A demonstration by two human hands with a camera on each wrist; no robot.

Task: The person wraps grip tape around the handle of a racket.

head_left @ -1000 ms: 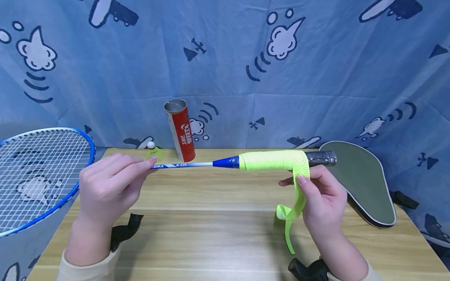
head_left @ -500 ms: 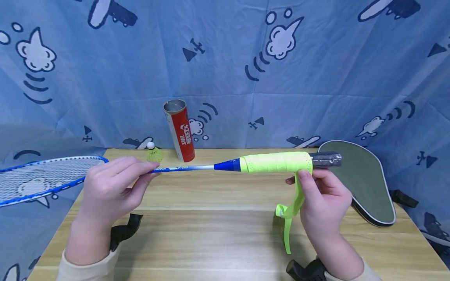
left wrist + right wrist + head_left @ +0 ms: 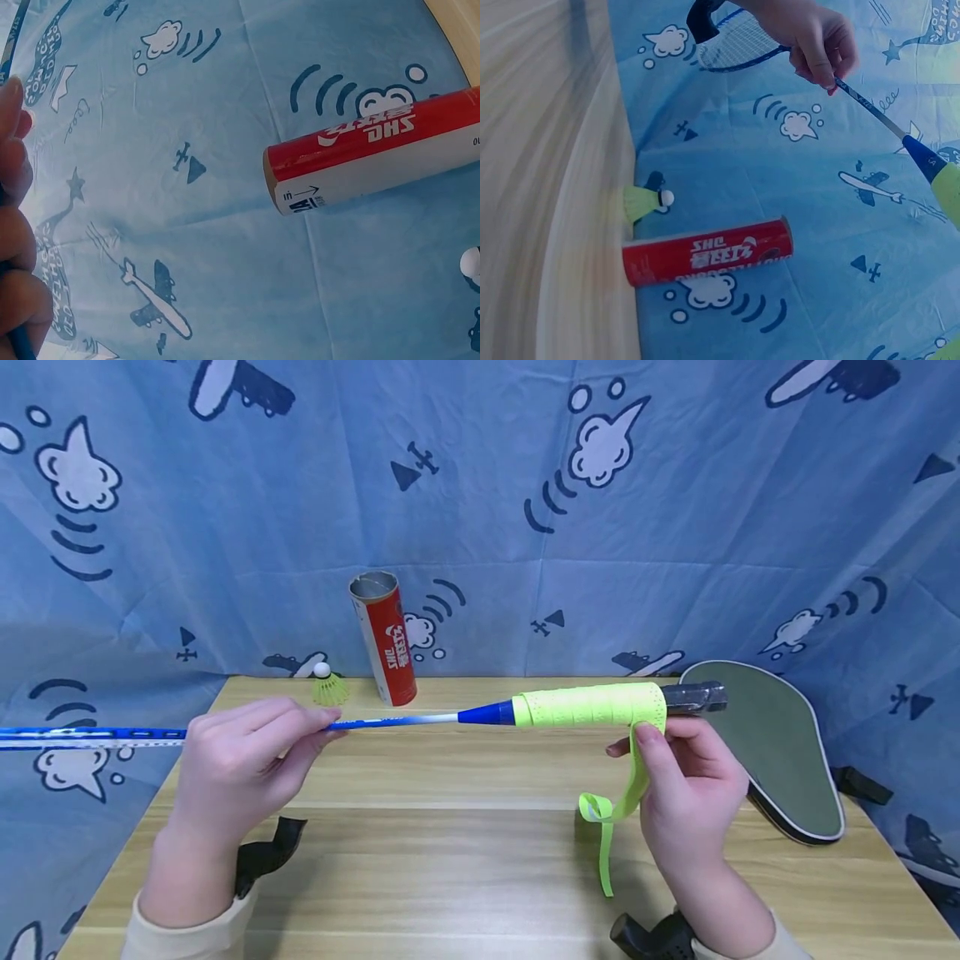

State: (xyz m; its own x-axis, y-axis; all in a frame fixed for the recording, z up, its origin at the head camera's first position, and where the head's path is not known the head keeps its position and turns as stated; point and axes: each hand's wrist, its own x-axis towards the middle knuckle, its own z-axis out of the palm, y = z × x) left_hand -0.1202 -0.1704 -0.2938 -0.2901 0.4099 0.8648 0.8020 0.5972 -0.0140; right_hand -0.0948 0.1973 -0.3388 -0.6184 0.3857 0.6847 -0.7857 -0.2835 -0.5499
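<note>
Racket [image 3: 420,719] rolling edge-on since earlier frame, tape [image 3: 628,777] winding further along handle; your left hand [image 3: 240,760] pinching shaft, your right hand [image 3: 686,793] pinching tape taut beneath handle, above table [image 3: 465,860]

Bare left hand [image 3: 232,768], right hand [image 3: 686,793]; cream sleeve cuffs; black wrist straps, probably camera mounts

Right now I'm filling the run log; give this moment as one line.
left hand: holds racket shaft | right hand: pinches green tape under handle | tape tail hangs loose | tube, shuttlecock behind
</note>
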